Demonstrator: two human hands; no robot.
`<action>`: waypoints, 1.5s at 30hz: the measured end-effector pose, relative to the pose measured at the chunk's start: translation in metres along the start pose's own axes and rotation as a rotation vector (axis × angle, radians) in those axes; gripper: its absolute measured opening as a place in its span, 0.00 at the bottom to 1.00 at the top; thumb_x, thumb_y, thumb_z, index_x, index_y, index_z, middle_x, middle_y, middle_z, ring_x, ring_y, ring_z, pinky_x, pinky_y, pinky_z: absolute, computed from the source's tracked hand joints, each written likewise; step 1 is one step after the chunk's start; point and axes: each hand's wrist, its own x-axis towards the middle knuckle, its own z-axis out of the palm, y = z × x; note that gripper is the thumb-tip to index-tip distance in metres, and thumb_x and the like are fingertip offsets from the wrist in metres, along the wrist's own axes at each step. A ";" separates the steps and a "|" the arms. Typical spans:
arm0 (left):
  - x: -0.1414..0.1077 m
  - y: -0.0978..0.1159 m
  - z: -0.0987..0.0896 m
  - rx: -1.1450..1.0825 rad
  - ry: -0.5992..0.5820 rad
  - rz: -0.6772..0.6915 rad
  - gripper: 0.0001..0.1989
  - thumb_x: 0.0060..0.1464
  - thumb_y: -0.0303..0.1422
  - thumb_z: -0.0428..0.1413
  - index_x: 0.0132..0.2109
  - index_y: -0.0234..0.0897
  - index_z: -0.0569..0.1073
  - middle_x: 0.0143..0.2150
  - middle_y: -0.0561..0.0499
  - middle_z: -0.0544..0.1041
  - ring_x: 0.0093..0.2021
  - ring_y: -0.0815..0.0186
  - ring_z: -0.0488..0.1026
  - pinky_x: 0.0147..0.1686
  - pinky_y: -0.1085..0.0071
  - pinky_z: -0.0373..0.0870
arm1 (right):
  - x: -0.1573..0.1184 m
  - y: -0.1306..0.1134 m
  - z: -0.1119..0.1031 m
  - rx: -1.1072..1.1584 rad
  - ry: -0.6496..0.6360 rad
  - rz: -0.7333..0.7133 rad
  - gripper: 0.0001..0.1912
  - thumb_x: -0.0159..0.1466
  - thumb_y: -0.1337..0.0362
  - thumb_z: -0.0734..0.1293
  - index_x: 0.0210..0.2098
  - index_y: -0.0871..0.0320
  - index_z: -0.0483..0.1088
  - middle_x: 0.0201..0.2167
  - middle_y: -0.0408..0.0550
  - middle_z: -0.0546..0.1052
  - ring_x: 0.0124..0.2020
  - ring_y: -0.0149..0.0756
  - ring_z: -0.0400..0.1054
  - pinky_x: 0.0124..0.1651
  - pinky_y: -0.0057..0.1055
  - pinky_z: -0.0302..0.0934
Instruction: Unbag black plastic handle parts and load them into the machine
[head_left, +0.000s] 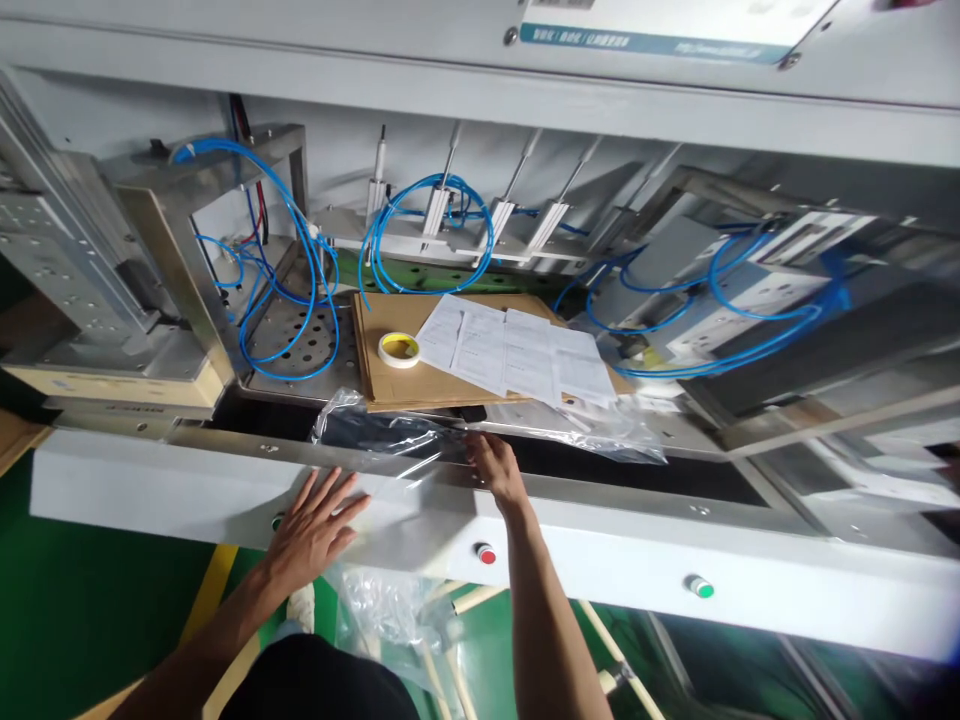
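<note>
My left hand point(319, 525) lies with its fingers spread on the white front panel point(187, 480) of the machine, beside the near edge of a clear plastic bag point(390, 435). My right hand point(497, 468) is closed, its fingers pinching at the bag's right end, above the dark slot behind the panel. What the fingertips hold is partly hidden. Just beyond the hands lies a flat cardboard piece point(386, 385), bearing a roll of tape point(398, 350) and several printed paper sheets point(480, 345).
Coiled blue air tubes point(379, 240) hang around metal cylinders point(501, 215) at the back. A metal frame point(161, 215) stands left. The panel carries a red button point(486, 554) and a green button point(701, 587). More clear plastic point(390, 605) hangs below, near cream tubes point(480, 598).
</note>
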 end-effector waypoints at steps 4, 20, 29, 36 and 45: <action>-0.003 -0.004 -0.003 -0.004 0.000 0.021 0.24 0.69 0.36 0.56 0.69 0.52 0.70 0.76 0.55 0.64 0.75 0.55 0.60 0.79 0.52 0.47 | 0.009 0.001 -0.001 0.018 -0.027 0.086 0.22 0.64 0.48 0.64 0.21 0.54 0.71 0.18 0.47 0.73 0.18 0.36 0.64 0.22 0.33 0.59; 0.006 0.017 -0.004 -0.055 -0.066 -0.088 0.33 0.68 0.36 0.54 0.76 0.44 0.58 0.77 0.49 0.63 0.76 0.51 0.59 0.75 0.46 0.59 | -0.073 -0.010 0.037 -0.474 0.157 -0.381 0.24 0.68 0.43 0.65 0.49 0.55 0.80 0.48 0.59 0.84 0.50 0.54 0.75 0.55 0.48 0.66; 0.012 0.015 -0.016 -0.102 0.031 -0.183 0.36 0.70 0.39 0.53 0.78 0.39 0.49 0.77 0.42 0.61 0.77 0.52 0.57 0.76 0.48 0.57 | -0.069 0.006 0.057 -0.805 -0.180 -0.618 0.51 0.62 0.31 0.68 0.73 0.57 0.63 0.69 0.63 0.71 0.70 0.64 0.64 0.71 0.61 0.54; 0.002 -0.035 -0.014 -0.044 -0.068 -0.248 0.37 0.64 0.43 0.62 0.73 0.35 0.61 0.74 0.40 0.67 0.74 0.44 0.62 0.75 0.42 0.56 | -0.054 0.009 0.035 -0.839 -0.295 -0.651 0.58 0.59 0.25 0.66 0.76 0.56 0.58 0.73 0.64 0.66 0.72 0.63 0.60 0.72 0.60 0.52; 0.000 -0.041 -0.015 0.026 -0.154 -0.249 0.37 0.66 0.48 0.58 0.74 0.33 0.62 0.77 0.41 0.60 0.78 0.45 0.55 0.77 0.42 0.53 | -0.070 0.035 -0.006 -0.898 -0.073 -0.693 0.46 0.70 0.35 0.62 0.75 0.60 0.58 0.71 0.65 0.69 0.71 0.60 0.62 0.71 0.57 0.55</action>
